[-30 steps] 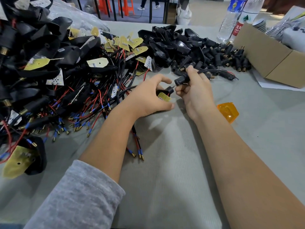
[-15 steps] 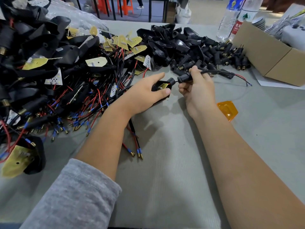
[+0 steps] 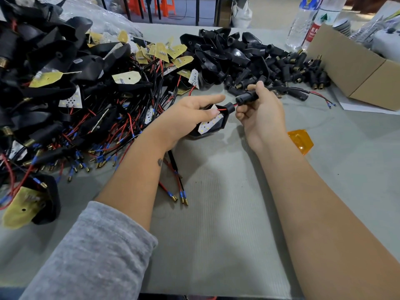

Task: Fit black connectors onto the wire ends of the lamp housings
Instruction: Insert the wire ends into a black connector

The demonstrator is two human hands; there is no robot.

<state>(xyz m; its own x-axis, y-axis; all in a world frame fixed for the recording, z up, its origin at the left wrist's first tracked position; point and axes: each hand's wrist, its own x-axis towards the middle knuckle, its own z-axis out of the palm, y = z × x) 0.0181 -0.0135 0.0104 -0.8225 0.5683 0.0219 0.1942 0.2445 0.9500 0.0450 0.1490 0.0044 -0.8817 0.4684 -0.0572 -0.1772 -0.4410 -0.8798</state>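
While loose wire ends (image 3: 180,197) lie nearest on the counter (image 3: 216,245), the work sits just beyond. The left hand (image 3: 188,114) cups a lamp housing (image 3: 213,126), fingers curled round it; the right hand (image 3: 259,113) has its fingers clamped on a black connector (image 3: 246,97) threaded over the housing's red wire (image 3: 225,109). The housing looks light and rigid, best held by its shell — the thin wire would likely kink if tugged. An orange lens (image 3: 300,140) lies to the right. Farther off, tangled finished housings (image 3: 86,100), spare connectors (image 3: 292,70) and a cardboard box (image 3: 357,70) crowd the counter — none blocks the hands.
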